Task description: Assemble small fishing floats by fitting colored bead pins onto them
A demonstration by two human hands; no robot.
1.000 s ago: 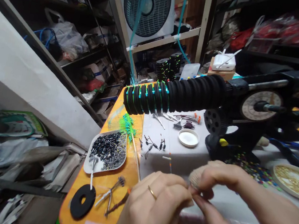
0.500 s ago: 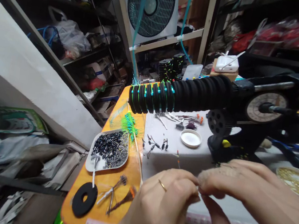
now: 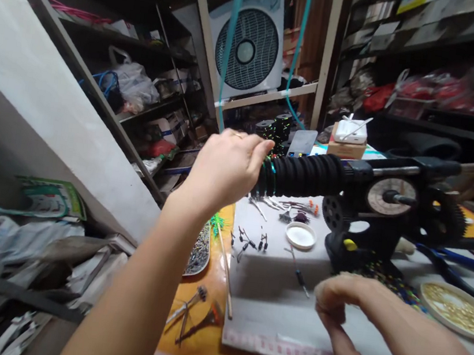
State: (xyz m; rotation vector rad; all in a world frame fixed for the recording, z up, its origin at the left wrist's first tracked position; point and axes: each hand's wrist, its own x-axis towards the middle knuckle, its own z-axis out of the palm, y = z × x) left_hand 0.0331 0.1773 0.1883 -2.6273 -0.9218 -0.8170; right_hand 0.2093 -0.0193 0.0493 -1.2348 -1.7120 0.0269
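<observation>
My left hand [image 3: 223,170] reaches up and away from me, its fingers curled over the left end of a black foam roller [image 3: 307,175] wound with green line. The roller sticks out sideways from a black geared winding machine [image 3: 390,209] with a round dial. My right hand [image 3: 374,329] hovers low over the white mat [image 3: 265,297], thumb and forefinger pinched together. A thin rig with a dark bead [image 3: 300,279] lies on the mat just left of those fingertips; whether they hold its end is unclear.
A white cap [image 3: 300,235], small black swivels [image 3: 250,240] and a tray of dark pieces [image 3: 201,251] lie on the orange table. A plate of gold beads [image 3: 456,302] and blue-handled pliers [image 3: 465,263] sit at the right. Cluttered shelves and a box fan [image 3: 247,48] stand behind.
My left hand left the right hand near the table's front and rose to the roller's left end. The right hand stayed low, still pinched. The view tilted upward.
</observation>
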